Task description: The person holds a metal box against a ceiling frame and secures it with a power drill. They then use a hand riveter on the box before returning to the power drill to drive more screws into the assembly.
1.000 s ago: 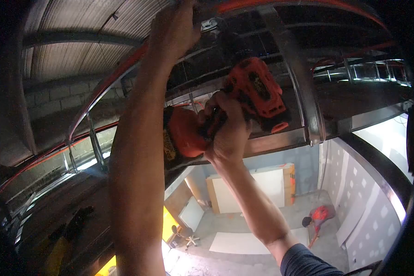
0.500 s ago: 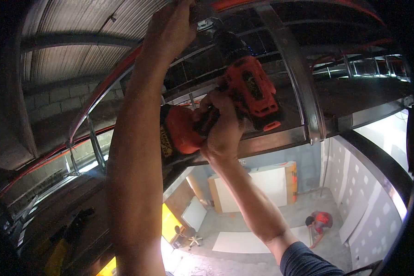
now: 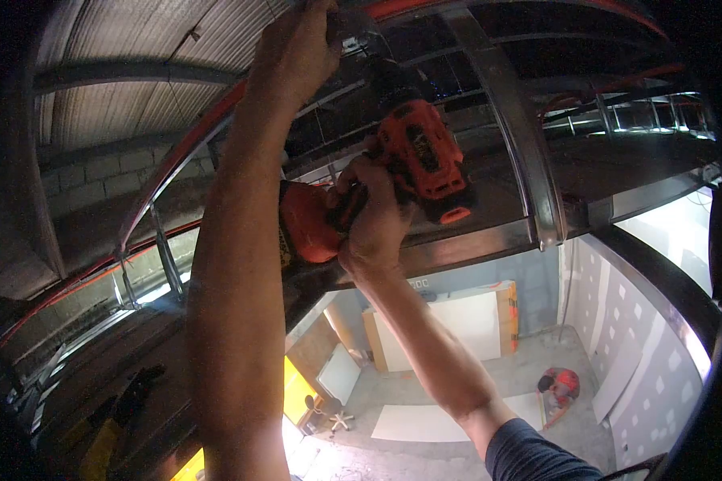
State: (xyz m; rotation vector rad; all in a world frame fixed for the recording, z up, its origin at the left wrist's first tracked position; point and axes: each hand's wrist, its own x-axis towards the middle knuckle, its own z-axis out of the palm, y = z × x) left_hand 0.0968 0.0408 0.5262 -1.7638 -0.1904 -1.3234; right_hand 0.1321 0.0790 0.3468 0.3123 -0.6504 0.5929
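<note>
My right hand (image 3: 377, 220) is wrapped around the handle of a red-and-black cordless drill (image 3: 427, 152). The drill's body slants up and left, and its dark chuck leads to a small metal piece (image 3: 359, 46) in the framing overhead. The drill's battery end sits left of my wrist, partly behind my left forearm. Raised to the top edge, my left hand (image 3: 297, 48) is closed beside that metal piece. Its fingertips are cut off and in shadow, so what they grip is hidden.
A metal channel (image 3: 509, 120) runs down to a cross beam (image 3: 473, 247). Below is a room with a white board (image 3: 421, 422) on the floor, a person in red (image 3: 565, 383) bending at its end, a stool (image 3: 341, 421) and a plasterboard wall (image 3: 634, 345). Corrugated roofing (image 3: 152, 36) is overhead.
The drill and my right hand have shifted slightly left, with the drill's rear end a little higher. My left hand stays nearly in place.
</note>
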